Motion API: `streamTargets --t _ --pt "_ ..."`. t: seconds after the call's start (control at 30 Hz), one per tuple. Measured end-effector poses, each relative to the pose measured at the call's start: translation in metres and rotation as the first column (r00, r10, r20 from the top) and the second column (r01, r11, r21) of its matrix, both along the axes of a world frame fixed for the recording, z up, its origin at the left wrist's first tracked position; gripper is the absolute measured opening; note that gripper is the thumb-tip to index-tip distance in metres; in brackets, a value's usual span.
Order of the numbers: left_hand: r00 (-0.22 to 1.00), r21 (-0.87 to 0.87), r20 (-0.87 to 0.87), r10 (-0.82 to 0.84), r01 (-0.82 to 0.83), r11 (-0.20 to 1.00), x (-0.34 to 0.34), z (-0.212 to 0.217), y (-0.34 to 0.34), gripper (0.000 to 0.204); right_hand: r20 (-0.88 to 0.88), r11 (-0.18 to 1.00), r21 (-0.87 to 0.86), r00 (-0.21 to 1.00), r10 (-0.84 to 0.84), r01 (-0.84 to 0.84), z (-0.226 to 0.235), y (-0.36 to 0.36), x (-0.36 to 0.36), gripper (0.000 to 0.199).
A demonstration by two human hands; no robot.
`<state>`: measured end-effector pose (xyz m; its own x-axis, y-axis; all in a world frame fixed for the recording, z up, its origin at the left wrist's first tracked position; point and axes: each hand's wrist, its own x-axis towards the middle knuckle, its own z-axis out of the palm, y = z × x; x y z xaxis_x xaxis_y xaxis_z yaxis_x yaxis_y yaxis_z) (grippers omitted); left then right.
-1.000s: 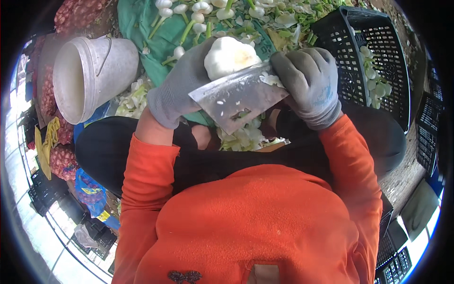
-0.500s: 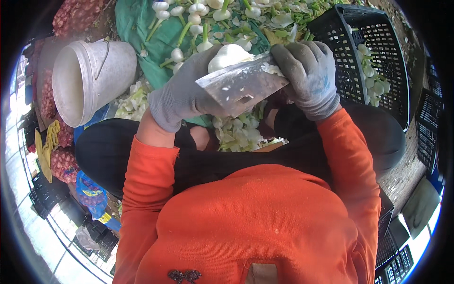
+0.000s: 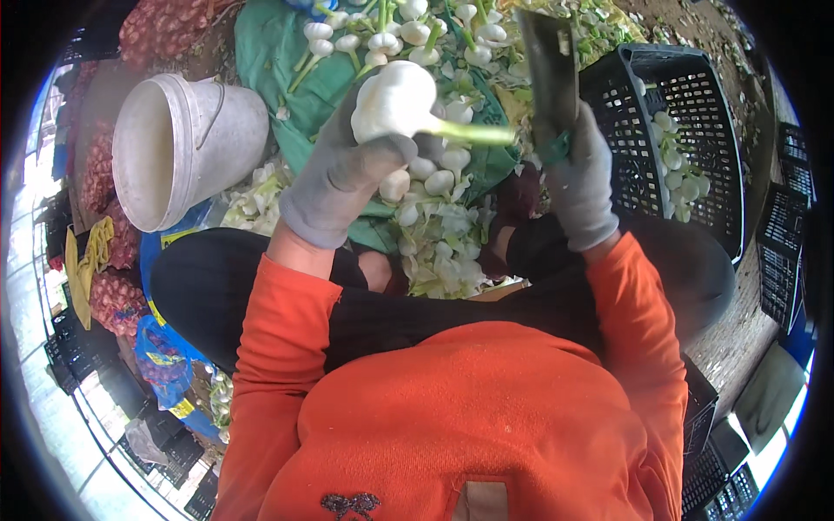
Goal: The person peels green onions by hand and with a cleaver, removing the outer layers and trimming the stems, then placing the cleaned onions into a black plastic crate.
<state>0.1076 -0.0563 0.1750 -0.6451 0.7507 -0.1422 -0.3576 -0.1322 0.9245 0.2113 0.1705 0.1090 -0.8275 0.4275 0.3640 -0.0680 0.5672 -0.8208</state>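
Two gloved hands are up in front of me over a green cloth (image 3: pixel 261 69) heaped with bulbs. Going from the left: a white bucket (image 3: pixel 178 143) lies tipped on its side at the cloth's left edge, mouth facing left. Next, my left hand (image 3: pixel 347 169) is closed around a white garlic bulb (image 3: pixel 395 100), fingers wrapped beneath it. The bulb's long axis runs nearly level, fat end left, green stalk (image 3: pixel 473 133) pointing right toward the blade. My right hand (image 3: pixel 578 178) is clenched on the handle of a cleaver (image 3: pixel 547 65), blade standing almost upright and tipped slightly away (its edge side I cannot make out). Beyond it, a black crate (image 3: pixel 695 113) holds a few trimmed bulbs at the cloth's right edge. As I judge it, the risk is the blade coming down too near the left fingers, since the stalk is short and the gloves look thin; a slipping bulb would also skew the cut.
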Motion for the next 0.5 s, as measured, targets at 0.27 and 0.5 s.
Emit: streamTargets --t 0.27,0.5 --pt "0.974 0.01 -0.002 0.227 -0.227 0.974 0.024 -0.012 0.042 0.057 -0.122 0.991 0.109 0.991 -0.062 0.076 0.027 -0.014 0.002 0.023" --pt "0.985 -0.168 0.028 0.171 -0.164 0.972 -0.025 -0.016 0.009 0.058 0.229 0.954 -0.245 0.966 -0.117 0.174 0.005 -0.001 0.006 0.022"
